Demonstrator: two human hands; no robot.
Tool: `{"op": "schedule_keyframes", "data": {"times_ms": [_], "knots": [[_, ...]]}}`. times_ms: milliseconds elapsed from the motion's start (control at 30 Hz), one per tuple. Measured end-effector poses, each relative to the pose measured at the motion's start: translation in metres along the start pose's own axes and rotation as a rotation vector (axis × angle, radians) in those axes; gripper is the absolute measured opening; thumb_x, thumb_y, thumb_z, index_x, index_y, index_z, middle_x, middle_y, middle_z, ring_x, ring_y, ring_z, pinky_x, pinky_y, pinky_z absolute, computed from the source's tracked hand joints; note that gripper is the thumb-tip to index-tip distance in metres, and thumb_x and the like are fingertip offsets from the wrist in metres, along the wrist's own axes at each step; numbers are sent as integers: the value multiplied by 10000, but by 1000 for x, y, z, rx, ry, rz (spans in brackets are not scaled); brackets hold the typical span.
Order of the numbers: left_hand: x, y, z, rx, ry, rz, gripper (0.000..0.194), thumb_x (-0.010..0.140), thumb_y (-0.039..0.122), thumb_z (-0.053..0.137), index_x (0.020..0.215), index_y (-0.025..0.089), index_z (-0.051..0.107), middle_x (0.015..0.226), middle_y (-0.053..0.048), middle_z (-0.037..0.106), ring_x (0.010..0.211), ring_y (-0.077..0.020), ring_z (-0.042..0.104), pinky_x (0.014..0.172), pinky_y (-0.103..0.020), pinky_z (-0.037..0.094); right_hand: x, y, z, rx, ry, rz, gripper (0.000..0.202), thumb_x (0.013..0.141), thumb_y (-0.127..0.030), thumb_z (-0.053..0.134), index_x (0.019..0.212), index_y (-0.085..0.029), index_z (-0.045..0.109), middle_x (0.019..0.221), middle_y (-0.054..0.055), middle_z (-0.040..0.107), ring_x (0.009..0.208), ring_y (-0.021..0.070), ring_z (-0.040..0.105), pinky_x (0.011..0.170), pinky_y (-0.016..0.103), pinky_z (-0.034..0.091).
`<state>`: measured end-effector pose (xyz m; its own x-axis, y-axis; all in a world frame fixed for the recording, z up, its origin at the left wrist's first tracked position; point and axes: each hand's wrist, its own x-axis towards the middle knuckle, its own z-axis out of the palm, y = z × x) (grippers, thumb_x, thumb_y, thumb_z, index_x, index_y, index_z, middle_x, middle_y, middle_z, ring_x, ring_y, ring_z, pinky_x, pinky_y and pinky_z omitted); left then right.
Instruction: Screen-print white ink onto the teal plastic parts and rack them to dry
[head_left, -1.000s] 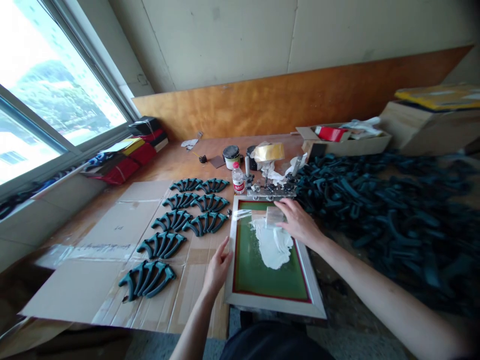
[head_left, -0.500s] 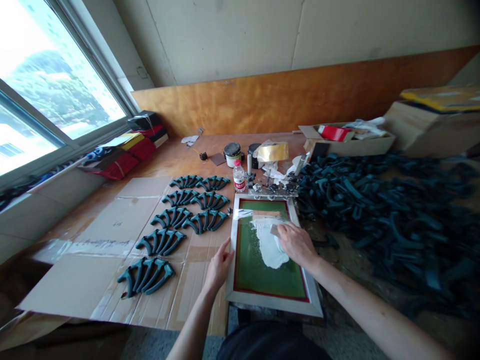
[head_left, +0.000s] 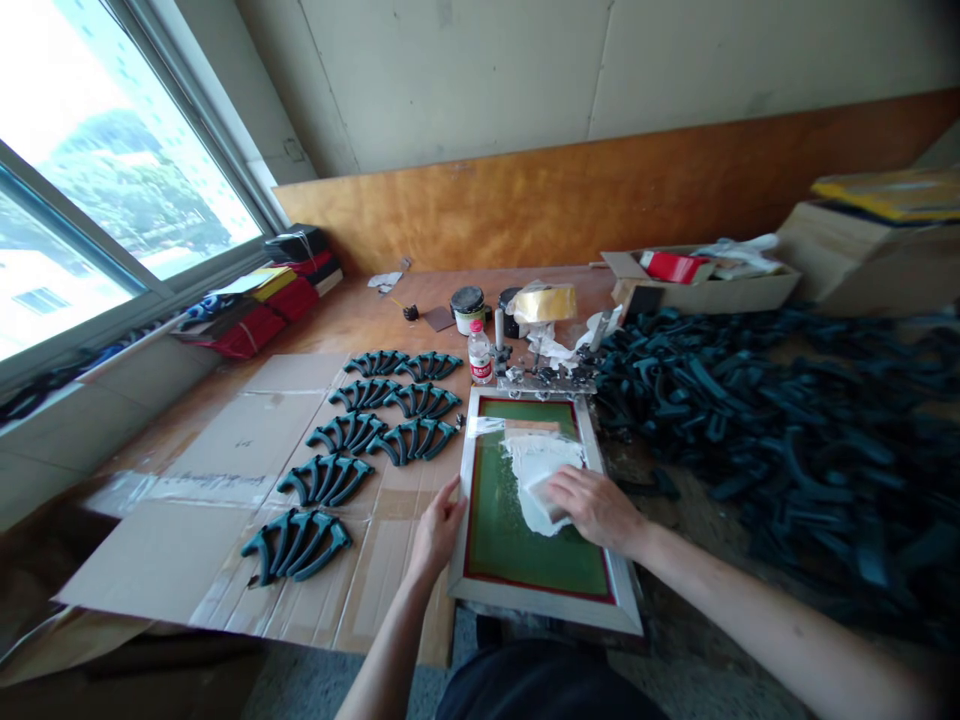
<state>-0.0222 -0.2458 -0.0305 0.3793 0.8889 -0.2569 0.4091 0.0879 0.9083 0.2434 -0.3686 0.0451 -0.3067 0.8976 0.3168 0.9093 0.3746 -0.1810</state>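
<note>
A framed green screen [head_left: 499, 540] lies in front of me, with a patch of white paste [head_left: 529, 460] on its middle. My right hand [head_left: 592, 505] is closed on a small pale scraper [head_left: 549, 498], which rests in the paste. At the frame's left edge, my left hand [head_left: 441, 525] grips the wooden rim, thumb on top and the other fingers partly hidden. A flat brown strip [head_left: 532, 427] lies across the upper part of the screen. Metal clamps [head_left: 540, 378] stand at the frame's far end.
Dark green curved parts [head_left: 322, 480] sit in fanned groups on cardboard [head_left: 217, 450] at the left. A big heap of similar parts [head_left: 750, 400] fills the right. Behind the frame are a bottle [head_left: 480, 355], a tub [head_left: 468, 310] and an open box [head_left: 720, 290].
My right hand has moved the scraper toward me through the paste, from its upper part to its lower part. My left hand stays at the frame's left edge.
</note>
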Motion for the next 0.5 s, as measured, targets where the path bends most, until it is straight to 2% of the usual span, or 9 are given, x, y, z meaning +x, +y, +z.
{"op": "schedule_keyframes", "data": {"times_ms": [67,133,233,300,400,500], "knots": [[-1,2,0,-20,13,-9,591,836,437,539,1352,151,506,664,6,619,637,-144,554,607,-234,423,-8,-4,5,14,18,-66,206,876,-100,440,906,-172,632,856,69,638,873,183,562,754,291,446],[-2,5,0,-36,20,-20,613,822,463,553,1348,149,513,654,11,616,615,-136,541,589,-229,416,-10,-3,3,45,-29,-74,161,888,-149,474,898,-178,631,840,59,641,851,181,572,743,287,454],[-6,13,-3,-72,8,-34,667,795,513,574,1352,154,509,646,17,613,590,-125,534,563,-221,405,11,10,-12,70,-73,53,127,886,-258,562,981,-206,630,906,37,658,858,178,594,747,279,462],[-11,24,-8,-121,-14,-34,738,765,547,601,1377,154,478,640,22,613,580,-123,537,551,-218,402,38,23,-25,39,-59,193,300,877,-310,593,1171,-253,588,994,24,663,877,175,612,751,273,466],[-19,53,-23,-217,-63,-33,803,728,594,629,1379,151,474,699,1,657,629,-146,581,568,-228,428,71,44,-50,-109,-18,403,517,874,-422,580,1365,-311,463,1028,23,657,824,186,629,661,267,461],[-23,95,-40,-236,-21,18,641,754,639,580,1133,130,666,822,-49,695,740,-180,616,618,-239,456,67,71,-75,-188,176,557,502,903,-514,482,1342,-270,505,1027,56,657,798,194,628,626,271,442]]}}
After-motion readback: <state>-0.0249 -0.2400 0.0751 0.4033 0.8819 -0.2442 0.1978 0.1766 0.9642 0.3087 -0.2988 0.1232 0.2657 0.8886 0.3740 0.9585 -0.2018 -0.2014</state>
